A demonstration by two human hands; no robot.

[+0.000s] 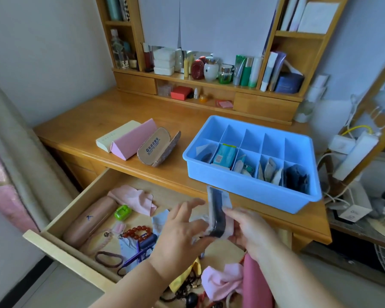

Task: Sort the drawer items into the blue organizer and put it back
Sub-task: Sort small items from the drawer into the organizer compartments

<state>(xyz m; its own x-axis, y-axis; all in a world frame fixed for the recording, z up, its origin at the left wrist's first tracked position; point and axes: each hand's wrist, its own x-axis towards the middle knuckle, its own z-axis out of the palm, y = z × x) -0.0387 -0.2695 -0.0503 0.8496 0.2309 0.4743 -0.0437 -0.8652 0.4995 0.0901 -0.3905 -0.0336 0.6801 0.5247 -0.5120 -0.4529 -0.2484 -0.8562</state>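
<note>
Blue organizer [251,190] sits on the wooden desk [111,121], near corner past the front edge above the open drawer [60,221]; judged parked there so each item travels a short lift from drawer to cell. Near row of compartments all hold something — dark item, teal packet [224,154], pale pouches, dark bundle at right; far row looks bare, so that is the free room. Drawer pulled well out, floor still littered: long pink case [88,223] along the left wall, pink cloth [133,197] at the back, green gadget [122,211], red bead bracelet [137,231], purple scissors [133,255], brown hair tie [109,258]. Sorting reads as roughly midway. Three glasses cases [140,142] lined up on the desk left of the organizer, apart from it, leaving a bare strip between. Right hand [251,230] pinches the lower part of a clear packet [218,215] with a dark strip inside, held upright just below the organizer's near wall. Left hand [182,230] touches the packet's lower left side, fingers spread and loosely bent, seemingly steadying it. Lifting it clear of the organizer's rim is likely what comes next.
</note>
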